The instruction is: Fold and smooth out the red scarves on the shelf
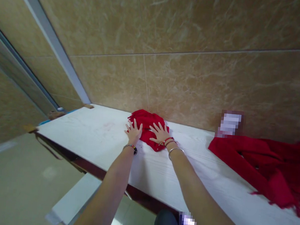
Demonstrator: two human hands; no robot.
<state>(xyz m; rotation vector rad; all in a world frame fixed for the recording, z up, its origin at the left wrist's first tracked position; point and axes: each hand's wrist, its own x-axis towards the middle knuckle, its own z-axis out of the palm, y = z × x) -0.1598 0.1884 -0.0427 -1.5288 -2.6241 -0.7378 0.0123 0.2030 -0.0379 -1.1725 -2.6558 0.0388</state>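
"Bare left forearm (103, 196), nearest the camera: state its pose."

"Reaches forward and slightly right from the lower edge, beaded bracelet (131, 147) at the wrist. Left hand (133, 134) palm down, fingers splayed, at the left edge of the red cloth (148, 123)."

"Cloth: position and condition?"

"On the white tabletop (82, 131), at its far side by the tiled wall (194, 85). Bunched into a compact, rounded bundle; folds uneven, fringe showing at upper left."

"Right side?"

"Right hand (160, 133) palm down on the bundle's right part, fingers spread. Red bracelets (168, 140) and silver bangle (177, 149) at the wrist; right forearm (198, 193) slants back to lower right. Hands stand apart from each other, unclenched."

"Further right?"

"Second red cloth (261, 164), larger, loosely heaped, fringed along its near edge, same tabletop, well apart from the first."
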